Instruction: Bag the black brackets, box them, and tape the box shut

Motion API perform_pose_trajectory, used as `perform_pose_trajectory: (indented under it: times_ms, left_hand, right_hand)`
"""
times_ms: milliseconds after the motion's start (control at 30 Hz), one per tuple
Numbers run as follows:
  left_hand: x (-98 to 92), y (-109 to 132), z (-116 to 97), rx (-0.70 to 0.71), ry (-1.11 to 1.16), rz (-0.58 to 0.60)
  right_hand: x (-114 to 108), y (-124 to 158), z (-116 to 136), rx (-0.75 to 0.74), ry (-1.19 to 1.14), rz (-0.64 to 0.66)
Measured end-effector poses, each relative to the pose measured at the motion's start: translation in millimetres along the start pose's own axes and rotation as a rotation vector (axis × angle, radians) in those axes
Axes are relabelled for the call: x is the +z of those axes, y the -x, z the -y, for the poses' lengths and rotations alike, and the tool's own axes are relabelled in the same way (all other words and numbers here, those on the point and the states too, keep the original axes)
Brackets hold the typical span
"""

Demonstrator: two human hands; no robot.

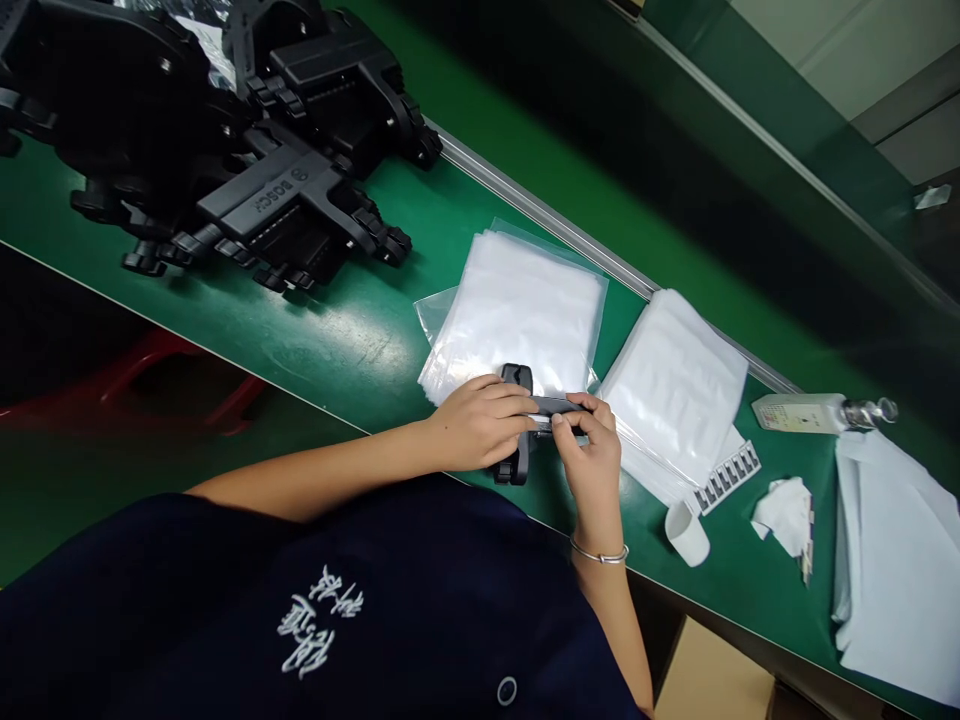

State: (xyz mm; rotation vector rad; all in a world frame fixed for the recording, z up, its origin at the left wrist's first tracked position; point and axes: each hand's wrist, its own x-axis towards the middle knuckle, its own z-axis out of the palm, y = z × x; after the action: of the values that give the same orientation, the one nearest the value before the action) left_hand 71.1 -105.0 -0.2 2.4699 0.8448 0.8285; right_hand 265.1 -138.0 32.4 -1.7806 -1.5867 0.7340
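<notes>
The black bracket (pixel 553 405) is in both hands at the surface's near edge, in front of a stack of clear plastic bags (pixel 525 305). The left hand (pixel 480 425) lies across its body, fingers together and curled around it; the right hand (pixel 592 445) pinches its bar between thumb and fingers. The step in hand seems to be working on that bar; the next move likely calls for a steady left hold and fine right fingertip control. Toward the surface's left end, a similar black bracket (pixel 274 190) reads "BOSCH". The bottle (pixel 802 412) near the far edge bears an illegible label; white characters on the dark shirt (pixel 420 610) appear upside down.
</notes>
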Motion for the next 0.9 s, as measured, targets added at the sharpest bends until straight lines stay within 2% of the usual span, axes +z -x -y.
perform_pose_trajectory:
  times_ms: [167, 267, 333, 467, 600, 833, 900]
  left_hand:
    - [-18.8, -11.2, 5.6, 0.134, -0.13, 0.176]
    - [-31.0, -28.3, 4.8, 0.206, -0.185, 0.314]
    - [-33.7, -40.5, 1.0, 0.237, -0.196, 0.36]
    - [-25.5, -55.6, -9.2, 0.31, -0.222, 0.347]
    - [-22.8, -48.6, -11.9, 0.326, -0.237, 0.332]
    - [-40.8, -15.2, -6.3, 0.183, -0.243, 0.39]
    - [-41.2, -11.6, -4.8, 0.091, -0.204, 0.304]
  right_hand:
    - [-25.4, 1.9, -17.7, -0.071, -0.038, -0.006]
    - [-36.7, 2.1, -34.5, -0.162, 0.058, 0.134]
    - [-36.8, 1.3, -42.9, -0.22, 0.153, 0.182]
    - [-31.5, -1.0, -48.9, -0.258, 0.227, 0.15]
    - [-33.8, -2.6, -47.5, -0.272, 0.225, 0.157]
    - [-37.3, -11.0, -46.3, -0.315, 0.24, 0.203]
    - [-35.2, -13.6, -43.9, -0.369, 0.26, 0.273]
